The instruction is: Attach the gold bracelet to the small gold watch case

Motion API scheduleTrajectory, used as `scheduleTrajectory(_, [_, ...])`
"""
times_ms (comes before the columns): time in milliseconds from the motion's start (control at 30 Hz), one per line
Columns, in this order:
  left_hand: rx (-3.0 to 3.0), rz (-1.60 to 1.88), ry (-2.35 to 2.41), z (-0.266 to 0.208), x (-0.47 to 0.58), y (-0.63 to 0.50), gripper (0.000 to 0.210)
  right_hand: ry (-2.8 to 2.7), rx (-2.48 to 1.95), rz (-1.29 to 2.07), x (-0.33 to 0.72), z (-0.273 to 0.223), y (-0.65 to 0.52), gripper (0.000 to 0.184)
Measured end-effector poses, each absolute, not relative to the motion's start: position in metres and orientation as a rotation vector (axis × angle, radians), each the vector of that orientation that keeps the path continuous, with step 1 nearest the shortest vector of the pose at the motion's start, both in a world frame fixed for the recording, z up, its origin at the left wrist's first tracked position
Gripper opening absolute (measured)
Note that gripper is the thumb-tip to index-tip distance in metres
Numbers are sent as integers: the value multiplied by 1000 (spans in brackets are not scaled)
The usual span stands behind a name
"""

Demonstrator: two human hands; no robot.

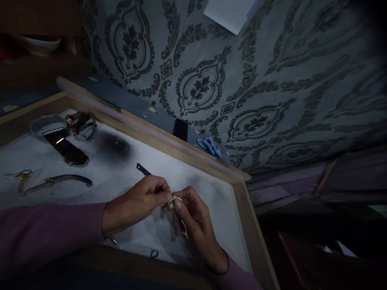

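A small round gold-coloured watch (172,204) with a pale face is held up between both hands over the white tray bottom. My right hand (195,221) grips it, with the thumb pressed on its front. From the other side my left hand (140,203) pinches at the watch's upper left edge, fingertips closed; whether a smaller part is between them is hidden. Just behind my left hand lies a dark flat strip (142,169) with a small hole at its end. Below my left wrist shows the tip of a thin metal tool (115,243). A small dark ring (154,253) lies near the front edge.
The wooden tray frame (242,217) rises around the work surface. At the left lie a brown watch strap (68,149), a watch (83,125) and a gold-and-dark band (57,180). A blue crumpled cloth (209,146) sits beyond the back rim, against the patterned wall (199,88).
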State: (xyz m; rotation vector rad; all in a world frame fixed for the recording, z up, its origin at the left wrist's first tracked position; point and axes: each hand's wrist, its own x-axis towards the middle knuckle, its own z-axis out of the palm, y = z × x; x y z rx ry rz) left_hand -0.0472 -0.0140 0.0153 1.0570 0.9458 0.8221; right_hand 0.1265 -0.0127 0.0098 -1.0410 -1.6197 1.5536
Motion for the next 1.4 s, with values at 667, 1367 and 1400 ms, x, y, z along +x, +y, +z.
scheduleTrajectory(667, [1096,741,892,5,-48,-1,18,-1603,-1075,1654,132,16,-14,23])
scheduleTrajectory(1367, [924,650,778,15,-49,0,24,-1522,-1019,1817,138,19,-9,22])
scheduleTrajectory(1400, [936,662,768,14,-48,0,25,-1512,-1023,1814,138,18,-9,22])
